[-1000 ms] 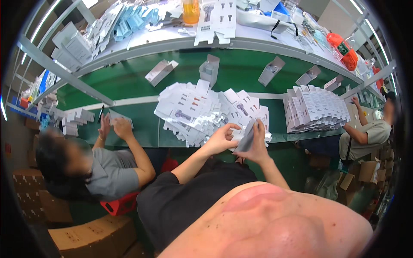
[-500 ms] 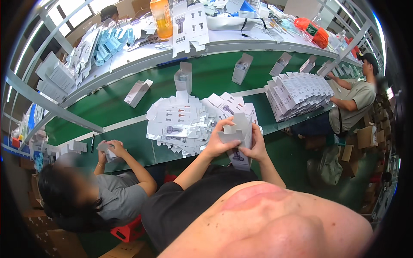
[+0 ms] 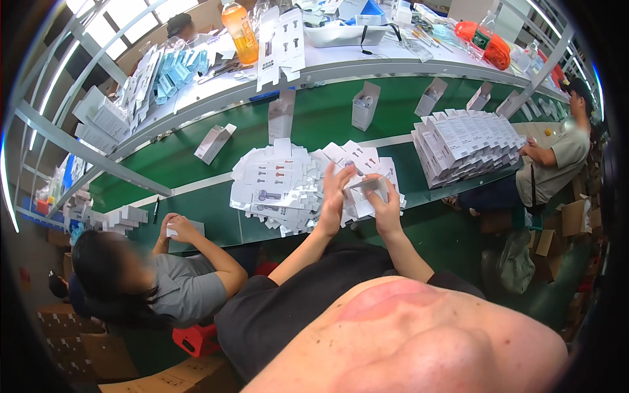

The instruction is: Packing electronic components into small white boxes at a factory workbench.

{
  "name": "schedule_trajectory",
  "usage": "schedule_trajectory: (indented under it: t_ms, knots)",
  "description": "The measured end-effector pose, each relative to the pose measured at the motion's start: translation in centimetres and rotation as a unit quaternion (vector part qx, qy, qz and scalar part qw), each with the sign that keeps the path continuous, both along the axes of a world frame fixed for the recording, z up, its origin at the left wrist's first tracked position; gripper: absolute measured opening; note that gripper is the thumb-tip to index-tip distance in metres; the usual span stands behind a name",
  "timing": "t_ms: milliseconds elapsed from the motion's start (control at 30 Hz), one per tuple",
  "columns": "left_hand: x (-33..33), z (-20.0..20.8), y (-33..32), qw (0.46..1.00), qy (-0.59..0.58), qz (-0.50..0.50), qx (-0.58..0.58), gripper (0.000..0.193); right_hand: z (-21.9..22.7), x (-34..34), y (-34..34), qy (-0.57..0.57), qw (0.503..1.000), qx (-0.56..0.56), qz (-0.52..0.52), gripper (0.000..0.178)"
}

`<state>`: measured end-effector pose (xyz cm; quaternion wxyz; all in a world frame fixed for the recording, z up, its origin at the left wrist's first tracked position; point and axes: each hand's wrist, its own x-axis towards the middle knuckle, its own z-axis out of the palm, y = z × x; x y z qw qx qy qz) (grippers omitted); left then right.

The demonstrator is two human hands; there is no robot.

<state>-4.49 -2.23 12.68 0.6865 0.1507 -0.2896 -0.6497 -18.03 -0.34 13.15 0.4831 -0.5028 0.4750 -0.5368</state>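
Just in front of my body is a small white carton (image 3: 358, 202), tilted. My right hand (image 3: 385, 208) grips it from the right, thumb lying across its top end. My left hand (image 3: 334, 200) is upright at its left side with fingers stretched out; whether the palm touches the carton I cannot tell. Behind my hands lies a pile of flattened printed cartons (image 3: 368, 160). A larger pile of flat cartons (image 3: 272, 183) sits to the left of it.
Open cartons, one of them a white carton (image 3: 364, 108), stand along the green belt (image 3: 321, 108). Stacked cartons (image 3: 455, 147) rise at right, near a co-worker (image 3: 557, 154). Another co-worker (image 3: 177, 275) handles a carton at left. A metal-edged shelf (image 3: 406, 65) runs behind.
My left hand has come off its grip on the carton and straightened its fingers. The carton's upright flaps are folded down. The left co-worker's hands have moved slightly. The whole view has shifted a little.
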Motion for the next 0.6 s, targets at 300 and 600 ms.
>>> schedule_trajectory:
  t_ms: [300, 600]
  knots:
    - [-3.7, -1.8, -1.7, 0.921, -0.365, -0.123, 0.05, 0.038, -2.1, -2.9, 0.4, -0.019, 0.994, -0.063, -0.086, 0.038]
    - [-6.3, -2.8, 0.7, 0.891, -0.454, -0.011, -0.014, 0.046, -2.9, -5.5, 0.6, -0.032, 0.997, 0.048, -0.06, 0.038]
